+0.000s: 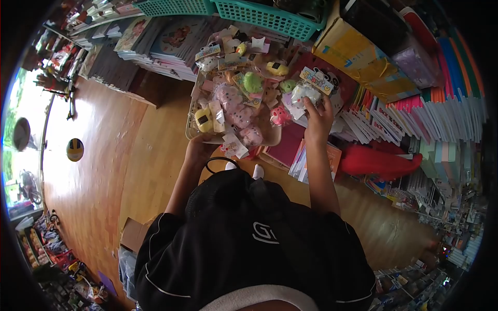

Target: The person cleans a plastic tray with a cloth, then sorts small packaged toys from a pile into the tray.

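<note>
My left hand [199, 150] grips the near left edge of a shallow cream tray [191, 122]. In the tray lies a heap of small plastic-wrapped toys: a yellow one [204, 120], pink spotted ones [231, 103], a green one [252, 82] and several others. My right hand [320, 115] is closed on a clear-wrapped white toy [305, 96] with a printed card header [317, 80], just right of the tray. A red-pink wrapped toy [280, 115] lies at the tray's right edge, close to that hand.
Stacks of books [176, 44] stand beyond the tray at left. Teal baskets [270, 20] sit at the back. A taped cardboard box [358, 57] rests on rows of notebooks [384, 116] to the right. A red cloth-like item [381, 161] lies below them. A ball [74, 150] is on the wooden floor.
</note>
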Demonstrator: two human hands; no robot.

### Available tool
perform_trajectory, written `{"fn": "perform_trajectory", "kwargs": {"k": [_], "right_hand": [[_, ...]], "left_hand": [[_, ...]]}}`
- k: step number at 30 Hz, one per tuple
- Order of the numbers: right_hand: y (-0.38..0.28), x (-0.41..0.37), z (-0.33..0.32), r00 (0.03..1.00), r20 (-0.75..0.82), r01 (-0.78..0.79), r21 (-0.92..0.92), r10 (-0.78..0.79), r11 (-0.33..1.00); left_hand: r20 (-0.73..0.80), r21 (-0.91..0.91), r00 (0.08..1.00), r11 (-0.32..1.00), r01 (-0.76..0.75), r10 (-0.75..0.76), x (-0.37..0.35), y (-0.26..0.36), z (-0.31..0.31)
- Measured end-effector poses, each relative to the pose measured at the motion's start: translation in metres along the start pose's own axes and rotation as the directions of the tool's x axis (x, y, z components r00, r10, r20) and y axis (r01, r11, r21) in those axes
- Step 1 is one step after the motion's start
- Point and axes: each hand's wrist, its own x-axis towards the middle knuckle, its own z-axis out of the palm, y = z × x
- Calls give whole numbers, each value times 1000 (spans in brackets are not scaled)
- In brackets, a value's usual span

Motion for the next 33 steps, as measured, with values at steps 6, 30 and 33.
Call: {"fn": "perform_trajectory", "kwargs": {"k": [6, 30, 33], "right_hand": [[9, -3, 5, 994, 100, -21, -138, 35, 990], [238, -24, -148, 646, -193, -683, 285, 739, 672], [294, -56, -152, 561, -171, -777, 231, 810, 586]], "left_hand": [[-35, -57, 999, 998, 3, -5, -6, -15, -1], [-423, -323, 894, 946, 2, -147, -29, -143, -203], [-469, -323, 868, 946, 2, -162, -11, -164, -257]]}}
